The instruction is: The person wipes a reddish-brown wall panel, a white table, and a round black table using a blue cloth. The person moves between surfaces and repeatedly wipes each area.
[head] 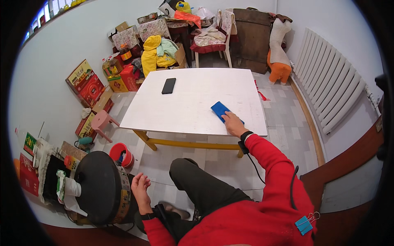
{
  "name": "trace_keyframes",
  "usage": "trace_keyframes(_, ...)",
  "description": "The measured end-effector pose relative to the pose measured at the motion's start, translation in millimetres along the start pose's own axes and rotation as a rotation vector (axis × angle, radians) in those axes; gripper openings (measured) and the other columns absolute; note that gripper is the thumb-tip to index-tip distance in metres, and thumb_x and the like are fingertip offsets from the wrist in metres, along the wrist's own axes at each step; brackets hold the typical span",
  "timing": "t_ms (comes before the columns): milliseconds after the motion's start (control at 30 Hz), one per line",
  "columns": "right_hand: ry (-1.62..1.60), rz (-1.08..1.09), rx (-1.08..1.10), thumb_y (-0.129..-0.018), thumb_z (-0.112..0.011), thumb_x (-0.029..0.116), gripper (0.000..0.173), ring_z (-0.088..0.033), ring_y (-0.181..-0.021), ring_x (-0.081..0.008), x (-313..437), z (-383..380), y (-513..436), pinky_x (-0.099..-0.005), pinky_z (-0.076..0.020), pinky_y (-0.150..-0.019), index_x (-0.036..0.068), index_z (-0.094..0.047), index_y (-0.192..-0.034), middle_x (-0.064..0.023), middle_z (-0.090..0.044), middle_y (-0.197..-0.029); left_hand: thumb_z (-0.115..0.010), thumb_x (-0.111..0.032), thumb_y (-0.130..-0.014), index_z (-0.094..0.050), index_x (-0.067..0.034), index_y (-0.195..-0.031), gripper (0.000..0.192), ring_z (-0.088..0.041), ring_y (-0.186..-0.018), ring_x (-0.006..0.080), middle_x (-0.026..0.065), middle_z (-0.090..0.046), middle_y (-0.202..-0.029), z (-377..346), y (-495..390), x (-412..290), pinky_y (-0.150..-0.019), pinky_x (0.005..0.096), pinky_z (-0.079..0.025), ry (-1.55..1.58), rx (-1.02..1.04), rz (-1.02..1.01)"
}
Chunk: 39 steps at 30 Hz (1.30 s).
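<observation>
Near the front right of a white table (184,107) lies a folded blue cloth (219,110). My right hand (234,123) grips it from above, thumb and fingers over its near part, pressing it against the tabletop. A black smartphone (169,86) lies flat towards the table's far left, well apart from the cloth. My left hand (141,187) is raised off to the left, its palm up and fingers loosely curled, with nothing in it. Close beside it stands a large round black-topped object (98,187).
A red bucket (122,156) and a pink plastic stool (103,121) stand left of the table. Boxes (89,86) line the left wall. Behind are a chair (212,40) and a wooden chest (251,40). A white radiator (331,80) runs along the right wall. A cable (256,169) hangs from my right wrist.
</observation>
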State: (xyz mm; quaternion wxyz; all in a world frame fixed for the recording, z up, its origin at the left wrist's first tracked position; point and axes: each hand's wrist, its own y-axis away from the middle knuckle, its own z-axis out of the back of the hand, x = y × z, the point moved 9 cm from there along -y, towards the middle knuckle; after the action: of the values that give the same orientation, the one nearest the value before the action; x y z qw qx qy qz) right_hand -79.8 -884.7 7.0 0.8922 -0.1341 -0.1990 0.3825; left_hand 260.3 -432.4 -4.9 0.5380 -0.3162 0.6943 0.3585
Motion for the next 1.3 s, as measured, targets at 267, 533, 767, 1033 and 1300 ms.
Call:
trace_keyframes(267, 0.001, 0.047, 0.109, -0.098, -0.051, 0.007, 0.040, -0.052, -0.135, -0.0413, 21, 26, 37, -0.0471, -0.0403, -0.116, 0.001, -0.060, -0.137, -0.0255, -0.053, -0.148, -0.066, -0.016, -0.101, -0.064, 0.001, -0.125, 0.030, -0.064, -0.087, 0.0129, 0.0074, -0.068, -0.104, -82, -40, -24, -0.076, 0.0262, -0.054, 0.026, 0.179, -0.035)
trace_keyframes(533, 0.133, -0.114, 0.106, -0.094, -0.060, 0.008, 0.044, -0.053, -0.131, -0.0439, -66, 55, 49, -0.0473, -0.0433, -0.113, 0.004, -0.058, -0.138, -0.0268, -0.052, -0.146, -0.066, -0.015, -0.100, -0.066, -0.001, -0.125, 0.028, -0.065, -0.089, 0.0127, 0.0063, -0.069, -0.105, -136, -81, 0, -0.078, 0.0266, -0.054, 0.012, 0.292, 0.059)
trace_keyframes(767, 0.192, -0.180, 0.062, -0.095, -0.059, 0.008, 0.046, -0.051, -0.132, -0.0470, -122, 17, -34, -0.0504, -0.0428, -0.113, 0.003, -0.056, -0.140, -0.0309, -0.052, -0.145, -0.068, -0.015, -0.099, -0.067, -0.001, -0.122, 0.027, -0.064, -0.091, 0.0117, 0.0026, -0.068, -0.104, -154, -86, 5, -0.080, 0.0268, -0.052, 0.004, 0.312, 0.059)
trace_keyframes(1033, 0.081, 0.043, 0.115, -0.095, -0.054, 0.006, 0.048, -0.050, -0.134, -0.0465, -15, -52, -131, -0.0513, -0.0404, -0.115, 0.005, -0.055, -0.143, -0.0287, -0.050, -0.148, -0.067, -0.014, -0.099, -0.067, -0.002, -0.122, 0.026, -0.064, -0.091, 0.0112, 0.0021, -0.068, -0.103, -173, -96, 8, -0.081, 0.0264, -0.052, -0.046, 0.320, 0.082)
trace_keyframes(1300, -0.075, 0.244, 0.170, -0.094, -0.061, 0.005, 0.042, -0.052, -0.134, -0.0428, 89, -39, -72, -0.0482, -0.0436, -0.113, 0.005, -0.061, -0.136, -0.0253, -0.052, -0.147, -0.067, -0.017, -0.100, -0.068, -0.002, -0.123, 0.028, -0.064, -0.091, 0.0118, 0.0034, -0.070, -0.103, -189, -120, 26, -0.080, 0.0272, -0.053, -0.044, 0.327, 0.090)
